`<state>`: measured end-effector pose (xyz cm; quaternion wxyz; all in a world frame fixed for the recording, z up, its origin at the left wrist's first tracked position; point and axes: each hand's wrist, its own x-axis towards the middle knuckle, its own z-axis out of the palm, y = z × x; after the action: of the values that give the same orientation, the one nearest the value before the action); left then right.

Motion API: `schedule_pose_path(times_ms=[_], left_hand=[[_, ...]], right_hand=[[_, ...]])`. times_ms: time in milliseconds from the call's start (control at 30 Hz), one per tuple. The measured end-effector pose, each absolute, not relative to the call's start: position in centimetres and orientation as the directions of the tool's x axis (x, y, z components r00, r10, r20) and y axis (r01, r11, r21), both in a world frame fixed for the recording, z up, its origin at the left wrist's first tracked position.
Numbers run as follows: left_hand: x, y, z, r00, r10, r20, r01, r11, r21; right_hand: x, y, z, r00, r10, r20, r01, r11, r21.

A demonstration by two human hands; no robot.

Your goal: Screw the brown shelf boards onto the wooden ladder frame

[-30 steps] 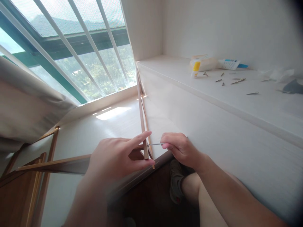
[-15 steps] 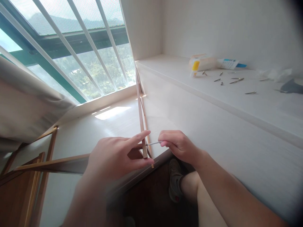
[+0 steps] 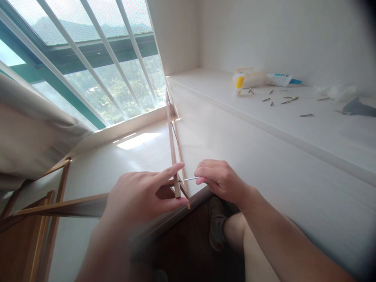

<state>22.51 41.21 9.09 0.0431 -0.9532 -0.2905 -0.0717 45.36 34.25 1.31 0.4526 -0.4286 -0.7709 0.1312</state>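
My left hand (image 3: 138, 194) grips a brown wooden frame (image 3: 177, 188) at its near end, thumb below and index finger above the bar. From the right, my right hand (image 3: 219, 176) is closed on a thin metal-shafted tool (image 3: 189, 179). Its tip meets the side of the bar, between my left thumb and index finger. My fingers hide the tool's other end, so I cannot tell whether it is a hex key or a screwdriver. The long wooden bar (image 3: 172, 137) runs away from me along the white side panel.
On the white ledge (image 3: 249, 111) at right lie several bolts (image 3: 290, 100), a blue-capped tube (image 3: 280, 79), a yellow-labelled item (image 3: 239, 82) and a grey object (image 3: 360, 107). More wooden frame parts (image 3: 58, 205) stand at left, below the curtain (image 3: 35, 129). A barred window (image 3: 96, 58) is ahead.
The view has shifted very slightly. Both hands keep their hold, and the tool's tip stays at the same spot on the wooden bar.
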Motion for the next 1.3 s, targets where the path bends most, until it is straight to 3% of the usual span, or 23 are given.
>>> schedule_pose_path(times_ms=[267,533,1067,1300], left_hand=[[22.3,41.5,8.9,0.835,0.531,0.143,0.540,-0.841,-0.036],[22.0,41.6,8.7,0.832,0.533,0.152,0.542,-0.840,-0.018],[22.4,41.6,8.4,0.843,0.507,0.181,0.519,-0.855,-0.022],[22.4,41.6,8.6,0.840,0.513,0.178,0.524,-0.852,-0.016]], right_hand=[[44.5,34.0,1.0,-0.165,0.837,0.522,0.422,0.538,-0.729],[42.7,33.1,1.0,-0.046,0.967,0.250,0.057,0.253,-0.966],[43.1,32.9,0.9,-0.088,0.988,0.127,-0.155,0.113,-0.981],[43.4,33.0,1.1,-0.074,0.977,0.199,0.033,0.202,-0.979]])
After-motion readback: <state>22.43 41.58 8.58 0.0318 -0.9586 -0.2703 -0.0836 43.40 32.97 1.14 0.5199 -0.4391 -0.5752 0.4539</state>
